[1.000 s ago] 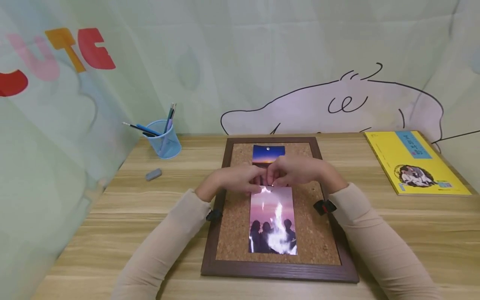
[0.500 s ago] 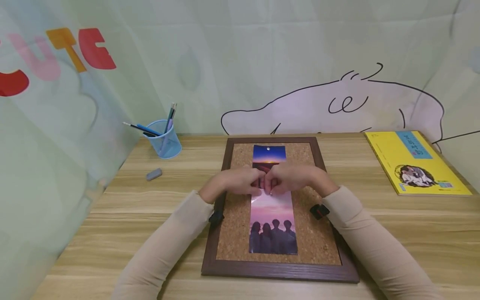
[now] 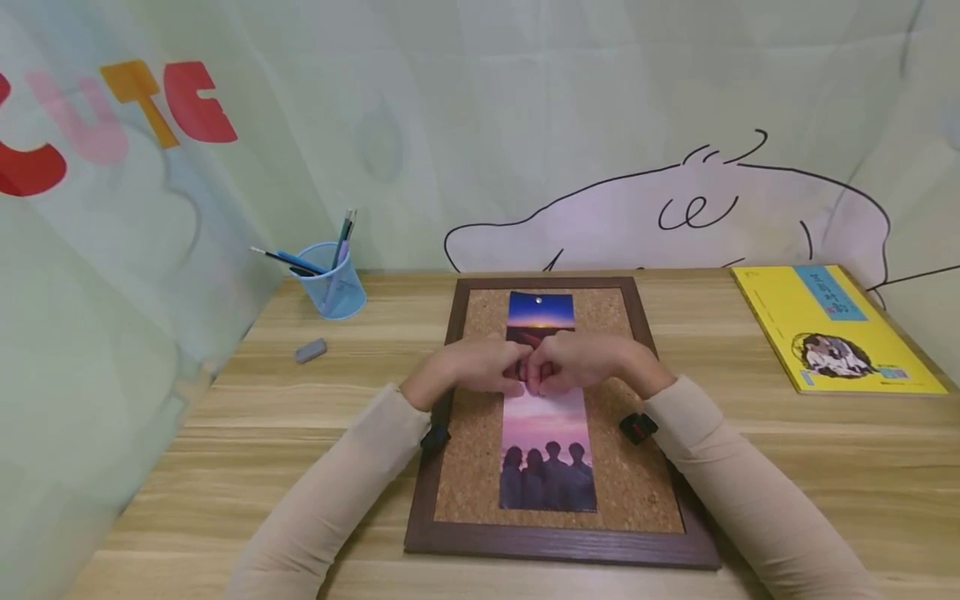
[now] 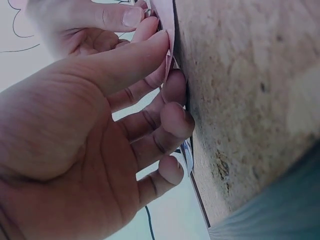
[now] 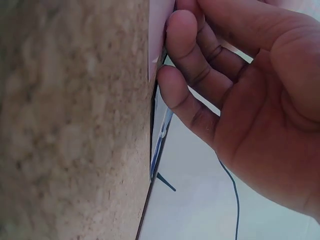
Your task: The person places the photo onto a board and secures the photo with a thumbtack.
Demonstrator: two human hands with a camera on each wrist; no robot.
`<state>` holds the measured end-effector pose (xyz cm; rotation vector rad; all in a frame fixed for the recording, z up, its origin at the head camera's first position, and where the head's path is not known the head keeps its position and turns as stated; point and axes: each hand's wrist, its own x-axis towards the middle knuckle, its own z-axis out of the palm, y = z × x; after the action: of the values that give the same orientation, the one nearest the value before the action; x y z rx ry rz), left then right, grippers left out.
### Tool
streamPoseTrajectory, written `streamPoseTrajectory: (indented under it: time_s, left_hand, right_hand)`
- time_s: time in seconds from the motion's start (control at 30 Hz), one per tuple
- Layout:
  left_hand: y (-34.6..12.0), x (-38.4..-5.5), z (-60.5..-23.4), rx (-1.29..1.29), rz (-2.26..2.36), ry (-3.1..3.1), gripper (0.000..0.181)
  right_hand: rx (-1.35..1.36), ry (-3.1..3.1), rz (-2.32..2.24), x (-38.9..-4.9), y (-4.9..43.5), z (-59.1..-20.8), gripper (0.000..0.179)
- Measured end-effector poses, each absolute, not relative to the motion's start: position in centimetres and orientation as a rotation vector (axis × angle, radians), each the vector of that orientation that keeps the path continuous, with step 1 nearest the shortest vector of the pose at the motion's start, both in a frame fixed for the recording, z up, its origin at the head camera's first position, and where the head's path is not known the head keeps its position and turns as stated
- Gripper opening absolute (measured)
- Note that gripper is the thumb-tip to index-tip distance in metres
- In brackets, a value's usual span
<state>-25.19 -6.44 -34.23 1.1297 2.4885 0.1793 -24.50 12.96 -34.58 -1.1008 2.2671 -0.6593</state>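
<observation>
A glossy photo (image 3: 546, 467) of silhouetted people under a pink sky lies on the framed cork board (image 3: 637, 483). At its top edge my left hand (image 3: 487, 364) pinches the upper left corner, thumb on the front, as the left wrist view shows. Beside it, my right hand (image 3: 581, 362) has its thumb and index fingertip together at the photo's top middle, on a small pale pushpin mostly hidden by the fingers. Above both hands, a sunset photo (image 3: 542, 312) hangs by a pushpin (image 3: 538, 300); its lower part is covered by my fingers.
A blue mesh pen cup (image 3: 335, 287) with several pens stands at the back left of the wooden table (image 3: 300, 433). A grey eraser (image 3: 311, 351) lies in front of it. On the right is a yellow book (image 3: 832, 329), and a printed curtain hangs behind.
Both hands have shifted slightly down toward the lower photo, the right one most. The photo's glare is gone as it lies flatter. Over the last half second the hands hold nearly still.
</observation>
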Motion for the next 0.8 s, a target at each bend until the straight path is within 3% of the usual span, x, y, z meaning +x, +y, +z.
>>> streamPoseTrajectory:
  time_s: [0.8]
  left_hand:
    - [-6.55,-24.94,-34.05,1.081,0.156,2.499,0.024]
  right_hand:
    - [-1.058,2.33,-0.637,-24.33,12.97,-34.39,0.008]
